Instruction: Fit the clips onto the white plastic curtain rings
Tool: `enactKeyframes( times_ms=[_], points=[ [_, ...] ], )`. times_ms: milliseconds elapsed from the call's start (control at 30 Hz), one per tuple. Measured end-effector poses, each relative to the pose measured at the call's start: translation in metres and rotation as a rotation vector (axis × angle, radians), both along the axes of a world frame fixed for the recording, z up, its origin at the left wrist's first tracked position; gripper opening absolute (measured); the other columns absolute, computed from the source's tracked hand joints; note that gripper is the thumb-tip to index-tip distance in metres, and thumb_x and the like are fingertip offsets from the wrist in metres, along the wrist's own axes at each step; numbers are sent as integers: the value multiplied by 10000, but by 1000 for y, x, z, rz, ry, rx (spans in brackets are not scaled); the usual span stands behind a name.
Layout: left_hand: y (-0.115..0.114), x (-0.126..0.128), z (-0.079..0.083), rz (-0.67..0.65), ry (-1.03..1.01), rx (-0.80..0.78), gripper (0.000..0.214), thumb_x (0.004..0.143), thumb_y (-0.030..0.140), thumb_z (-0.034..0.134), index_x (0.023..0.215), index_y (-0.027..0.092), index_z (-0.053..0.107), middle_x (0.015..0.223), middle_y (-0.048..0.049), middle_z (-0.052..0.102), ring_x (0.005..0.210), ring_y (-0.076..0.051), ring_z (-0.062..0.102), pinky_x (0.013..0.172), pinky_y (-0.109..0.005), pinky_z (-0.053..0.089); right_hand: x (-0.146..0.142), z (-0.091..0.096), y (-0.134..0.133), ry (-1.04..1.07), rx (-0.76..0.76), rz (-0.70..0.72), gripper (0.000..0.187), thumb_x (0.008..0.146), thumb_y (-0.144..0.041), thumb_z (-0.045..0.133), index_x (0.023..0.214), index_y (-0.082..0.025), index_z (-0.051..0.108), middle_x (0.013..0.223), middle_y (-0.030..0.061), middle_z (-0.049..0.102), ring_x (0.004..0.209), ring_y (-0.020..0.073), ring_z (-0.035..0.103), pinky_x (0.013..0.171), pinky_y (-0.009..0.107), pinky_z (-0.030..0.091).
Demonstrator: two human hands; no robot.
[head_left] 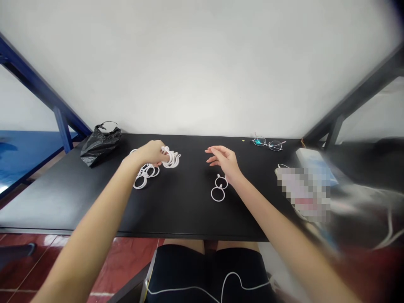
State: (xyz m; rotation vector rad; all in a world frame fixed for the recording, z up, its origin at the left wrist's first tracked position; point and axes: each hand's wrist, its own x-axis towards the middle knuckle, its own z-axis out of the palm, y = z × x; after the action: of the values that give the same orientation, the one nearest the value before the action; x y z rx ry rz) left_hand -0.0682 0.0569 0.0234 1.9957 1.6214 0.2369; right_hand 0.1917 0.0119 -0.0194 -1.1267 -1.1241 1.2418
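Several white curtain rings, each with a small eyelet, are bunched in my left hand, whose fingers close round them. Beneath and beside that hand, a pile of the same white rings lies on the black table, partly covered by the hand and wrist. My right hand hovers over the table with its fingers apart, holding nothing. Just below it, two white rings lie on the tabletop, one touching or close to the other.
A crumpled black plastic bag sits at the back left of the black table. Eyeglasses lie at the back right. Nearer on the right are a blurred-out object and a white-and-blue box. A white cable crosses my lap.
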Motion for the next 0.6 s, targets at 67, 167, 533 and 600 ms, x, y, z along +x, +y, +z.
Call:
enactKeyframes(
  times_ms=[67,167,533,600],
  points=[
    [8,-19,4,73,117,-38,252,583,186,661,394,191,493,401,-33,579,344,-148,536,346,-204,357,3,0,2,1,-15,-26,209,784,-381,691,855,-184,685,980,57,729,619,92,660,532,198,538],
    [15,-39,0,131,205,-95,284,588,261,718,402,183,518,441,-47,604,365,-144,546,377,-206,397,3,-2,4,-20,-13,-25,201,774,-370,688,830,-177,682,989,59,721,617,88,651,525,196,531],
    [-3,-73,18,168,302,8,546,671,549,682,1081,187,680,851,-74,753,647,-222,672,599,-263,482,62,31,-15,-591,130,94,237,784,-400,675,863,-177,688,852,53,732,634,148,657,606,276,502],
    [-9,-61,25,179,459,74,487,718,502,668,1093,193,680,954,-110,746,823,-292,692,682,-303,492,76,29,-22,-849,128,119,172,782,-340,671,821,-176,703,767,33,714,635,158,646,639,288,489]
  ],
)
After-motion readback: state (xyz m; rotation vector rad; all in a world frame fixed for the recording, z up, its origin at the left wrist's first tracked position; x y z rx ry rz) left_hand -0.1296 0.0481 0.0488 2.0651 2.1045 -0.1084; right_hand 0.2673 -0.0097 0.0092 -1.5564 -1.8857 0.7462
